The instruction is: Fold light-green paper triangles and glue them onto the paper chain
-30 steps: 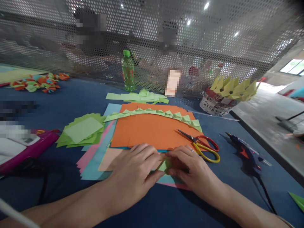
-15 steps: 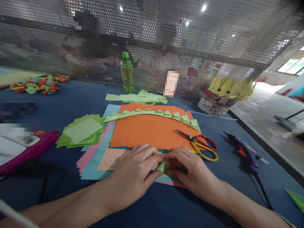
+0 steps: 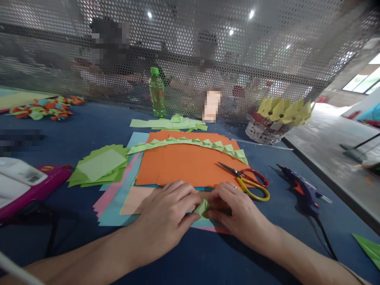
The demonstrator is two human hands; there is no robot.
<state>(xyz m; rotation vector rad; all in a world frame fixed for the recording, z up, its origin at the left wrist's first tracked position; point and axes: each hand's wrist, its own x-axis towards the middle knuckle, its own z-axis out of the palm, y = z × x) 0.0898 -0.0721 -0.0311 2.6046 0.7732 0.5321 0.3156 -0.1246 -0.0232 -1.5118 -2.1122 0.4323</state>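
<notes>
My left hand (image 3: 168,215) and my right hand (image 3: 234,211) meet over a small folded piece of light green paper (image 3: 203,208), both pinching it against the stack of coloured sheets. Their fingers are closed on the fold. Just beyond them lies an orange sheet (image 3: 187,164) with a curved chain of folded green pieces (image 3: 190,142) across its far edge. Red and yellow scissors (image 3: 249,180) rest on the orange sheet to the right of my right hand.
A pile of green paper squares (image 3: 99,166) lies at left, a blue glue gun (image 3: 298,188) at right. A green bottle (image 3: 156,93), green strips (image 3: 169,122) and a basket with yellow paper points (image 3: 277,118) stand by the mesh wall. A pink case (image 3: 32,188) sits far left.
The green piece has been folded up tighter between my fingertips and now stands slightly raised. Both hands stayed in place; the view shifted a little.
</notes>
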